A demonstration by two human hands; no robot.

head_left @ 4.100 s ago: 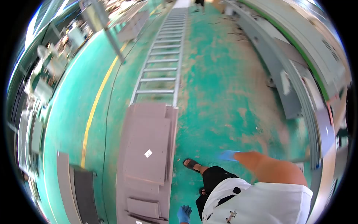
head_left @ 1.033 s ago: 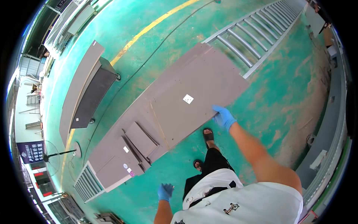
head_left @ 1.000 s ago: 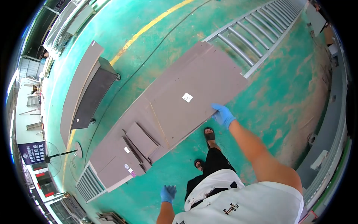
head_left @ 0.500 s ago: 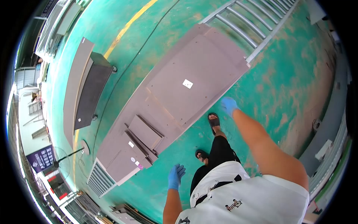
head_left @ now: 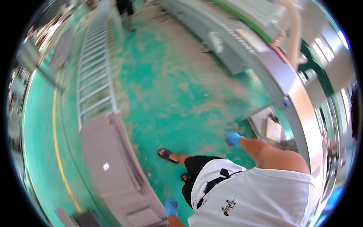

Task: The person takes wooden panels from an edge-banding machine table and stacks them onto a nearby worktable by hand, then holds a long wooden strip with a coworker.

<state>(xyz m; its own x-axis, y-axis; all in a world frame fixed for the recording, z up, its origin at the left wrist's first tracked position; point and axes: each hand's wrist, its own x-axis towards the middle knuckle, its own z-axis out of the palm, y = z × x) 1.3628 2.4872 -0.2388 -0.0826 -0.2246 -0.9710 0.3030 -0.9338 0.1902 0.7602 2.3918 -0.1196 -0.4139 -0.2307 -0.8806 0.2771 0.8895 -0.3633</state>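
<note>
Stacked grey-brown boards point(head_left: 109, 151) lie on the roller conveyor point(head_left: 93, 81), a white label on the large upper one. My left hand point(head_left: 171, 208), in a blue glove, hangs near the right edge of the boards at the bottom, its fingers slightly curled and apart. My right hand point(head_left: 233, 139), also gloved in blue, is over the green floor right of my legs, away from the boards. It holds nothing that I can see; its fingers are blurred and hang loosely apart.
A long grey machine point(head_left: 227, 41) with a green stripe curves along the right. Beside it stands a low frame point(head_left: 264, 121) with a pale box. Another person point(head_left: 124, 7) in dark clothes stands beyond, near the conveyor's far end. A yellow line point(head_left: 56, 132) runs along the left floor.
The view has swung right toward the machine, and the boards now sit farther left. My right hand has left the board edge it touched a second ago.
</note>
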